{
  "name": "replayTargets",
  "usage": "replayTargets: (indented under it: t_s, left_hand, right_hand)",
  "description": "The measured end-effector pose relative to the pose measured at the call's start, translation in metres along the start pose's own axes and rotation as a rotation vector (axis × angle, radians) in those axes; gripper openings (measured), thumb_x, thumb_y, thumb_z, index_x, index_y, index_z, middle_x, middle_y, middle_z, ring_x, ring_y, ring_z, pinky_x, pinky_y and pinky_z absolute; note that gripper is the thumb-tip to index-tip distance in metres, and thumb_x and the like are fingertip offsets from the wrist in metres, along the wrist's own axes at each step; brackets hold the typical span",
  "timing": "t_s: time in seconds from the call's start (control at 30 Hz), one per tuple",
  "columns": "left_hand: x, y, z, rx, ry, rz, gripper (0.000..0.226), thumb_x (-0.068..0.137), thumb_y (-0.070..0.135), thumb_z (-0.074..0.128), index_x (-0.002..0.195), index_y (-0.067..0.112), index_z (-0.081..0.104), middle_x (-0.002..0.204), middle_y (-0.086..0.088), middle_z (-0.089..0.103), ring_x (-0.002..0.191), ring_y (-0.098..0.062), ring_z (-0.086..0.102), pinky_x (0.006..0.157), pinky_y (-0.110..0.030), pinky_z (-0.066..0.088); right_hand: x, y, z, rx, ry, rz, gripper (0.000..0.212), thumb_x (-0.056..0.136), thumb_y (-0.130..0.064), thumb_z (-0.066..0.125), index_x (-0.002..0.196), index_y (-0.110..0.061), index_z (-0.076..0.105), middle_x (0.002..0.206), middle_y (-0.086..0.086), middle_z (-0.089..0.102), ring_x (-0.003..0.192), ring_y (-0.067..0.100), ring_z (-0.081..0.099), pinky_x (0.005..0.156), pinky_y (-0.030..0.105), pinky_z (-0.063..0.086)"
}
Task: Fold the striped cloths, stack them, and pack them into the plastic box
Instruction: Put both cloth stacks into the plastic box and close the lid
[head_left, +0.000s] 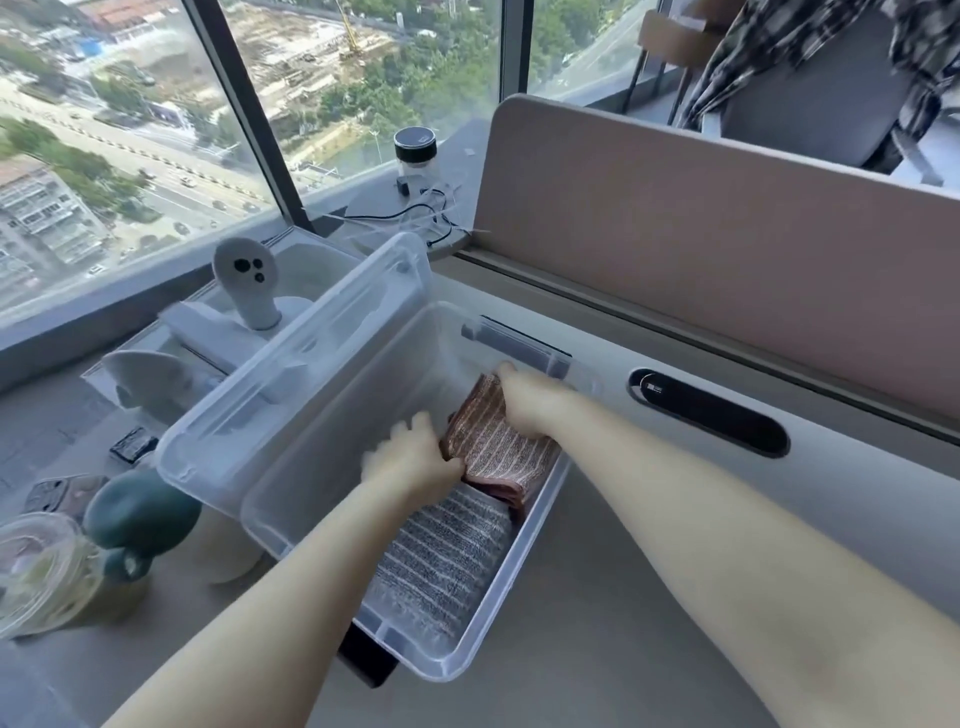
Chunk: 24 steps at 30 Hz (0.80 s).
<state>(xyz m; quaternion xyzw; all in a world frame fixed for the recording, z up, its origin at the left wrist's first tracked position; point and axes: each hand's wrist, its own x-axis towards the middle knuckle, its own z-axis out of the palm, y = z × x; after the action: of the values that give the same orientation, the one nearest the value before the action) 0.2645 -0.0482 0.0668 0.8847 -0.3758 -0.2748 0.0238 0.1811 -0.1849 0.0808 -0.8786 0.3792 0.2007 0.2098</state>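
A clear plastic box (457, 499) stands on the desk with its lid (291, 374) propped open on the left. Inside lies a folded grey-and-white striped cloth (441, 556) at the near end. A folded red-brown striped cloth stack (493, 447) sits at the far end, partly over the grey one. My left hand (410, 457) grips the stack's left edge. My right hand (524, 400) holds its far right side, fingers curled over the top. Both hands are inside the box.
A beige partition (727, 249) runs along the desk's far right, with a black cable slot (711, 415) in front. Left of the box stand a white ghost figure (249, 280), a green object (140, 519) and a lidded cup (41, 566). A black-lidded jar (415, 153) sits by the window.
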Motion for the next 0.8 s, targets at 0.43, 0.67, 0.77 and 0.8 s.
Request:
replayTargets:
  t_s: [0.43,0.67,0.77,0.8]
  left_hand:
    - [-0.03,0.025,0.019,0.252,0.067,0.239,0.087,0.081,0.071,0.043,0.149,0.025,0.017,0.161,-0.005,0.003,0.146,-0.028,0.011,0.118,-0.047,0.008]
    - [-0.101,-0.034,-0.007,-0.061,0.243,-0.193,0.088,0.085,0.055,0.053,0.151,0.023,0.005,0.158,-0.006,-0.013,0.146,-0.031,-0.006,0.117,-0.049,0.003]
    - [-0.121,-0.033,-0.001,-0.328,0.226,-0.312,0.098,0.086,0.046,0.06,0.151,0.015,-0.006,0.155,-0.009,-0.028,0.145,-0.03,-0.019,0.117,-0.047,-0.001]
    - [-0.125,-0.028,0.0,-0.415,0.234,-0.318,0.098,0.086,0.042,0.061,0.151,0.015,-0.007,0.154,-0.009,-0.031,0.144,-0.029,-0.021,0.117,-0.044,-0.001]
  right_hand:
    - [-0.028,0.015,-0.013,-0.113,0.361,-0.215,0.026,0.089,-0.004,0.046,0.109,-0.016,0.057,0.119,0.006,0.053,0.108,0.03,0.053,0.08,0.037,0.045]
    - [-0.032,0.03,-0.011,-0.095,0.522,-0.17,0.042,0.089,-0.011,0.049,0.13,-0.019,0.046,0.142,0.005,0.037,0.127,0.027,0.035,0.1,0.036,0.035]
    - [-0.04,0.033,-0.006,-0.144,0.404,-0.159,0.057,0.088,-0.005,0.044,0.141,-0.022,0.034,0.152,0.001,0.026,0.136,0.025,0.028,0.109,0.037,0.027]
    - [-0.043,0.034,-0.004,-0.132,0.42,-0.153,0.058,0.086,-0.001,0.043,0.14,-0.022,0.036,0.15,0.001,0.031,0.134,0.025,0.031,0.108,0.037,0.028]
